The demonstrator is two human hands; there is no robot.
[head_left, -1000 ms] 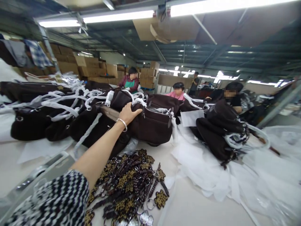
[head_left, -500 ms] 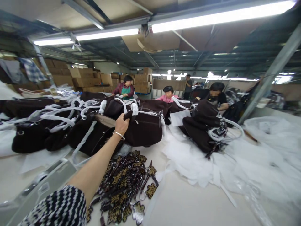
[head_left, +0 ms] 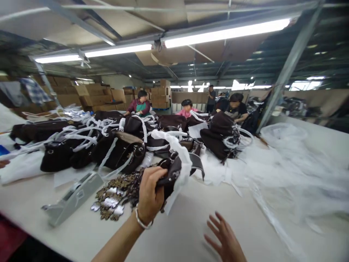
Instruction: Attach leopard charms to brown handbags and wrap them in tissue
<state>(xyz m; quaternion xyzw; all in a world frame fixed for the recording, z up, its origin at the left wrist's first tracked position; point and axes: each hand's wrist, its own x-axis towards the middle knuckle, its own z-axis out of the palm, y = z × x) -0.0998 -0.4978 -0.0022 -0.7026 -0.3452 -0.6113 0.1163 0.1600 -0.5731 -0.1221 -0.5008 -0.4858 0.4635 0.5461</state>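
My left hand (head_left: 151, 193), with a bracelet at the wrist, is closed on the edge of a dark brown handbag (head_left: 174, 171). The bag is tilted above the table, and its handle (head_left: 181, 153) is wrapped in white padding. My right hand (head_left: 225, 236) is low in the view, fingers spread, holding nothing, apart from the bag. Beside and partly behind my left hand lies a heap of leopard-print charms (head_left: 114, 196) with dark straps. More dark handbags (head_left: 117, 153) with white-wrapped handles are piled beyond.
A grey tape dispenser (head_left: 73, 196) stands on the table at left. White wrapping sheets (head_left: 272, 174) spread over the right side. Another stacked bag (head_left: 218, 138) lies at back right. Several people work across the table, and another person's hand (head_left: 4, 163) shows at the left edge.
My left hand has drawn a handbag from the pile toward me and over the charms. My right hand has come into view. The camera view has shifted.
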